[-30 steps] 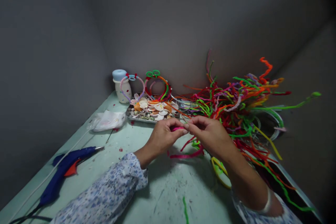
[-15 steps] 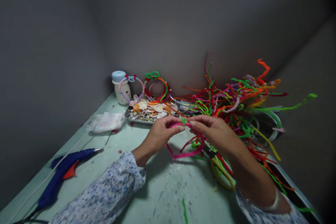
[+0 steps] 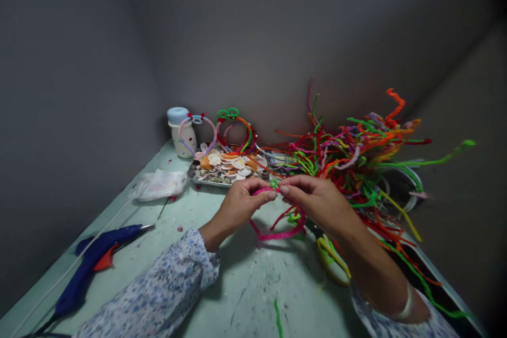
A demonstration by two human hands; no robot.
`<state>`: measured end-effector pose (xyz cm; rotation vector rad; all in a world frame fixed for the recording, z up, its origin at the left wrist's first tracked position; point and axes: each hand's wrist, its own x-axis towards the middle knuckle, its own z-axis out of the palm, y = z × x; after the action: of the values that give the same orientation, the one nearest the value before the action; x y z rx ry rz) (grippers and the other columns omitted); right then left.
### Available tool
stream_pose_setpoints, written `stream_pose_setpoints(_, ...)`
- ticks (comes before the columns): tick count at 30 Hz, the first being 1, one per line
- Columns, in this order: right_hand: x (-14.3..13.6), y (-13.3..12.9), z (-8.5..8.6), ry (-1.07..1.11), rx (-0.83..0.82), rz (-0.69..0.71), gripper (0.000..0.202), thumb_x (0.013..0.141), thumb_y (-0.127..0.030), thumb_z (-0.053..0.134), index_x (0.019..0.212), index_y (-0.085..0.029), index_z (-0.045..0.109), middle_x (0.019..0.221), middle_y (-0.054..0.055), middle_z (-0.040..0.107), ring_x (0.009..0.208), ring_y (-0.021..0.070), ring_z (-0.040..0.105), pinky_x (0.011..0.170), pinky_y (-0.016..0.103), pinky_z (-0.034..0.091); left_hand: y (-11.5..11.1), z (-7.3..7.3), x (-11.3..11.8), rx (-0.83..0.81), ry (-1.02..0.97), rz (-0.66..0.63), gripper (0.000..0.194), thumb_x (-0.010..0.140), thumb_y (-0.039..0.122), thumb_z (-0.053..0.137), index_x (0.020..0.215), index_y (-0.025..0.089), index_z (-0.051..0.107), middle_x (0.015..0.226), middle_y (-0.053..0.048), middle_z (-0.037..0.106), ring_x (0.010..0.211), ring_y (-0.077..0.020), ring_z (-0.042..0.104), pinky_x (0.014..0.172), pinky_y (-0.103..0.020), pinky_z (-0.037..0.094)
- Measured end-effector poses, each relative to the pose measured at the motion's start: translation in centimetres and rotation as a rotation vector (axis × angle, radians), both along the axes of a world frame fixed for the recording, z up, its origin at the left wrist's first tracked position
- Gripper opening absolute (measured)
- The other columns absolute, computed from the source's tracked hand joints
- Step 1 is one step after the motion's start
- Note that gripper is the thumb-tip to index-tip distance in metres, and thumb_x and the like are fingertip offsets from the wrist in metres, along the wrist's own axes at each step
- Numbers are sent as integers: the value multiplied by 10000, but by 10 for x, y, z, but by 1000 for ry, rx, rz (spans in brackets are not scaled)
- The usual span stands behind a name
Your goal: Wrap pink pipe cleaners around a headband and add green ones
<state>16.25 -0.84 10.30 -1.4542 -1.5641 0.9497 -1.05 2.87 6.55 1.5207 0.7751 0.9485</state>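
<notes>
A pink fuzzy headband (image 3: 283,233) hangs as a loop between my hands, above the middle of the table. My left hand (image 3: 247,202) pinches its upper left part between thumb and fingers. On the other side, my right hand (image 3: 312,198) is closed on the top of the same loop. A small green curled piece (image 3: 273,184) sits on top of the headband, between my fingertips; its join to the pink band is partly covered by them.
A blue glue gun (image 3: 85,259) lies at the left. Behind my hands are a tray of shells (image 3: 212,183), finished headbands (image 3: 198,141) and a white bottle (image 3: 184,140). Yellow-handled scissors (image 3: 332,264) and tangled pipe cleaners (image 3: 356,153) are at the right.
My right hand has shifted slightly left, and its fingertips are now closer to the green piece. The headband has moved a little to the left. My left hand keeps its pinch.
</notes>
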Motion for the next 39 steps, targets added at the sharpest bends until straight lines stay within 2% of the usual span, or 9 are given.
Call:
stream_pose_setpoints(4, 15, 0, 8, -39, 74, -58, 317, 773, -422, 607, 989, -210, 699, 896, 43, 716, 804, 196, 631, 698, 297, 471, 4, 4, -6, -59, 4, -63, 225, 752, 349, 679, 831, 139, 660, 674, 14, 558, 560, -75, 410, 520, -214, 295)
stream_pose_setpoints(7, 39, 2, 9, -263, 132, -76, 233, 776, -395, 596, 896, -237, 718, 858, 35, 718, 788, 207, 623, 695, 301, 455, 11, 5, -13, -90, -9, -52, 273, 722, 352, 717, 900, 150, 667, 728, -14, 597, 567, -78, 432, 494, -215, 290)
stream_pose_setpoints(12, 58, 9, -13, -705, -16, 161, 185, 755, -216, 542, 711, -228, 722, 695, 21, 699, 631, 175, 596, 591, 268, 391, 22, 4, -21, -107, -67, -4, 208, 750, 349, 698, 823, 157, 662, 630, 12, 518, 484, -54, 335, 443, -229, 199)
stream_pose_setpoints(16, 48, 13, -28, -862, -75, 188, 185, 734, -170, 539, 733, -204, 721, 741, 50, 711, 649, 163, 608, 579, 248, 363, 24, 5, -23, -105, -76, 10, 195, 746, 341, 705, 763, 155, 651, 617, 14, 512, 482, -55, 342, 450, -240, 209)
stream_pose_setpoints(20, 38, 15, -33, -922, -120, 200, 163, 699, -184, 583, 792, -207, 715, 764, 59, 712, 653, 165, 610, 548, 242, 339, 26, 5, -24, -133, -84, 46, 186, 742, 326, 703, 783, 149, 660, 649, 2, 545, 483, -59, 352, 456, -245, 227)
stream_pose_setpoints(24, 29, 11, -37, -947, -179, 272, 113, 665, -170, 612, 704, -202, 714, 692, 61, 697, 576, 156, 584, 505, 243, 315, 30, 5, -28, -180, -108, 91, 184, 748, 311, 696, 811, 143, 655, 665, 1, 542, 488, -49, 348, 448, -220, 220)
stream_pose_setpoints(33, 5, 8, -46, -1083, -294, 383, 243, 648, -98, 533, 763, -145, 741, 734, 120, 710, 602, 192, 612, 522, 254, 361, 28, 9, -27, -216, -134, 79, 171, 758, 300, 681, 791, 139, 632, 651, 24, 506, 482, -38, 312, 454, -211, 188)
stream_pose_setpoints(38, 25, 8, -29, -968, -197, 433, 190, 769, -189, 491, 768, -182, 680, 739, 46, 679, 618, 141, 554, 551, 235, 361, 26, 10, -27, -216, -150, 79, 174, 755, 290, 684, 779, 129, 622, 667, 18, 502, 492, -39, 311, 457, -226, 167)
stream_pose_setpoints(39, 31, 7, -22, -854, -134, 419, 159, 777, -199, 497, 749, -176, 652, 696, 30, 652, 605, 130, 534, 544, 227, 361, 26, 9, -26, -222, -156, 66, 173, 760, 288, 681, 779, 129, 618, 654, 22, 484, 491, -39, 305, 457, -231, 157)
